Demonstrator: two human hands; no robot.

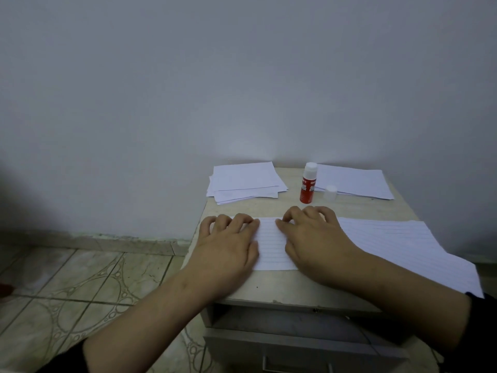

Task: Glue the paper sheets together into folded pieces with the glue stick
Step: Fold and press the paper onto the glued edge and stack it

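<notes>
A lined paper sheet lies at the front of the small table. My left hand rests on its left end, fingertips bent down onto the far edge. My right hand presses on the paper just right of its middle, fingers curved with the tips on the sheet. A red glue stick stands upright behind my hands, its white top uncovered. Its clear cap sits beside it on the right.
A pile of white sheets lies at the back left and another stack at the back right. More lined paper overhangs the right front edge. A drawer stands partly open below. Tiled floor lies to the left.
</notes>
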